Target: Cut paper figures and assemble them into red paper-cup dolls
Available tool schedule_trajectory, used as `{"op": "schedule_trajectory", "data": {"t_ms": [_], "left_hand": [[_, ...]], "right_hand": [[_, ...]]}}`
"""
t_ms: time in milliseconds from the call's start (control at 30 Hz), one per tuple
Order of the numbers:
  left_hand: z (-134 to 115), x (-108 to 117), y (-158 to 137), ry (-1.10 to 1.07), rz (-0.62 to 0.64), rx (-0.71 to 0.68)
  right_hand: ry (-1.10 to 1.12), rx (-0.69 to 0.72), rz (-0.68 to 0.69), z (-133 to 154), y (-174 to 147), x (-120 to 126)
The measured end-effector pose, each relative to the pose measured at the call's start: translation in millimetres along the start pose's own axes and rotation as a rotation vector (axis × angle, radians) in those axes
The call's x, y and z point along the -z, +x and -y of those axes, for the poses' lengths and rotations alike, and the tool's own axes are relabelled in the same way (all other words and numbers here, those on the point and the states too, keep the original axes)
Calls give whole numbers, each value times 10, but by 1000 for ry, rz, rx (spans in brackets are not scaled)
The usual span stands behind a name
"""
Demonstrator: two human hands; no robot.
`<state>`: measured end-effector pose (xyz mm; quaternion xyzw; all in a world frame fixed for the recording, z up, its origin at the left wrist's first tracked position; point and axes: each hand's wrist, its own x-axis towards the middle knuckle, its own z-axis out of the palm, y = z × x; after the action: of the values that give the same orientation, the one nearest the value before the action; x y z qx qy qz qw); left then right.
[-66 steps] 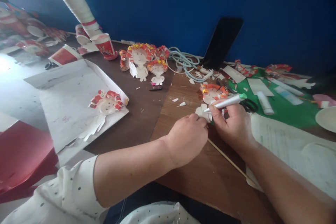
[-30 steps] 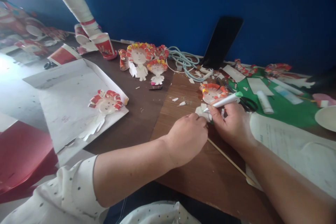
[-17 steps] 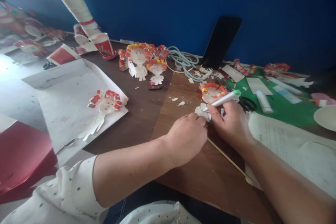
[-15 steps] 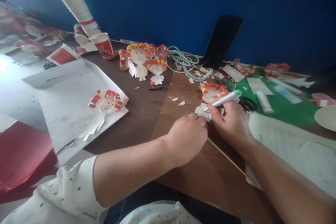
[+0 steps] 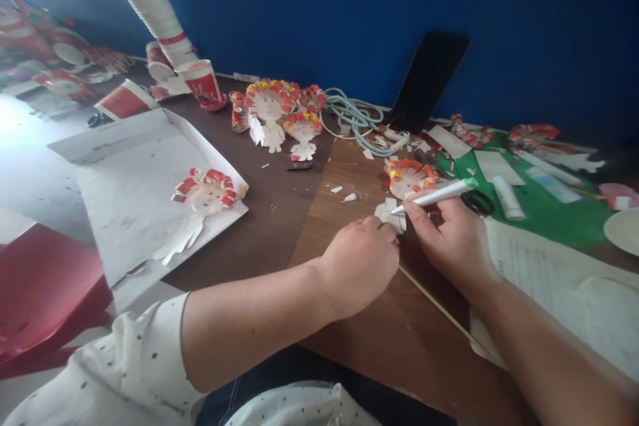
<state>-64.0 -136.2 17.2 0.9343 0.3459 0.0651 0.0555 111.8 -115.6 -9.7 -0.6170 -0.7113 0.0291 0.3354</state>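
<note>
My right hand is closed around a white marker pen with a green end. The marker slants down to the left, its tip at a small white paper cutout. My left hand has its fingers curled over the near edge of that cutout; its fingertips are partly hidden. Just beyond, a paper doll head with orange and yellow paper curls lies on the brown table. A thin wooden stick runs from beside my left hand toward the lower right.
Paper dolls with curled hair stand near the blue wall, beside a coiled cable and a leaning black phone. Scissors, a glue stick and green paper lie right. Another doll rests on an opened white carton.
The view has shifted slightly, so the objects appear a little further right. My right hand has tilted the marker flatter, its tip still at the cutout. My left hand stays on the cutout.
</note>
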Motion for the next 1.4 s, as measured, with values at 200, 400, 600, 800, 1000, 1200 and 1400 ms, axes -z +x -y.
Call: {"op": "schedule_trajectory", "data": {"t_ms": [200, 400, 600, 800, 1000, 1200, 1400], "left_hand": [[0, -20, -3, 4, -11, -32], [9, -39, 1, 1, -22, -30], [9, -43, -3, -1, -17, -36], [12, -30, 0, 4, -5, -38], [9, -25, -2, 17, 15, -39], [5, -21, -3, 19, 23, -35], [6, -24, -2, 10, 9, -34]], "right_hand": [[-21, -51, -7, 22, 13, 40], [-33, -102, -9, -26, 17, 16], [10, -100, -17, -45, 19, 13], [12, -77, -37, -60, 15, 4], [13, -67, -36, -59, 16, 7], [-15, -81, -52, -56, 16, -1], [-14, -64, -77, -79, 13, -19]]}}
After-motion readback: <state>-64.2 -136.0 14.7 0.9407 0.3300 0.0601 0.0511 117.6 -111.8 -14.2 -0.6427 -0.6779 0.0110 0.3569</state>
